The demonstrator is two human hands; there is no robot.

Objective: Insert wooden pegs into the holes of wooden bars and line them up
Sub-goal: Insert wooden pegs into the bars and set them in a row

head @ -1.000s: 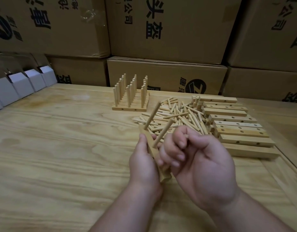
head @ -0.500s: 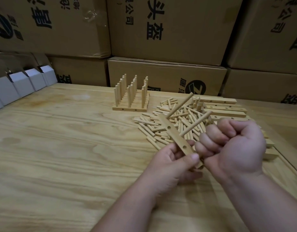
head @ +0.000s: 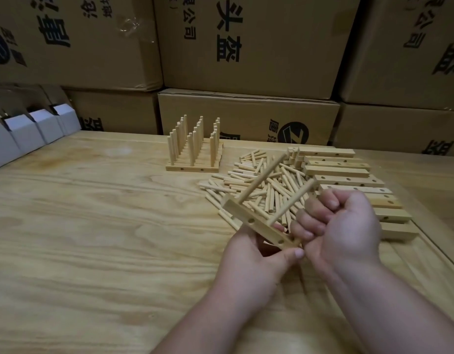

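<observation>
My left hand (head: 251,267) grips a wooden bar (head: 242,215) by its near end, tilted and held above the table. Two pegs stand in the bar, one near its far end (head: 261,178) and one near its middle (head: 295,203). My right hand (head: 343,228) is a tight fist against the bar's near end, its fingers curled round a peg that is almost wholly hidden. Behind the hands lies a pile of loose pegs (head: 249,175). To its right, bare bars with holes (head: 343,172) lie side by side.
Several finished bars with upright pegs (head: 192,162) stand lined up at the back centre of the wooden table (head: 93,226). Small white boxes (head: 29,134) sit at the far left edge. Stacked cardboard cartons (head: 246,118) wall off the back.
The bar has swung from upright to lying tilted, and both hands have moved right toward the peg pile. My right hand has closed into a fist at the bar's near end.
</observation>
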